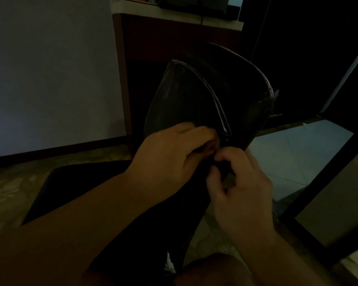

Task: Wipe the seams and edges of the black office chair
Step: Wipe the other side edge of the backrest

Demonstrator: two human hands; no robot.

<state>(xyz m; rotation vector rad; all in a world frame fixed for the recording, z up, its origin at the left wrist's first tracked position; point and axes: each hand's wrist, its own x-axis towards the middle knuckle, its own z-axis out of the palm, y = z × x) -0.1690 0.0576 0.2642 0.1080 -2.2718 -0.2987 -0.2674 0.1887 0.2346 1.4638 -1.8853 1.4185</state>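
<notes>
While your fingertips meet at the piped seam (219,112) low on the backrest, your left hand (174,155) lies over the leather with its fingers curled onto the edge just left of that seam, and your right hand (238,182) sits just near of it, thumb and forefinger pinched on the dark material at the seam's near end; the light is too dim to tell whether a cloth is between them. Both hands are touching or almost touching each other there. You have the black office chair (205,96) in the middle of the scene, its backrest rising toward the far side and its seat (70,182) dark at the near left. Beyond it stands a wooden desk (174,21), with a pale wall (50,69) at the left and a dark-framed panel (327,203) at the right over a tiled floor (293,153).
</notes>
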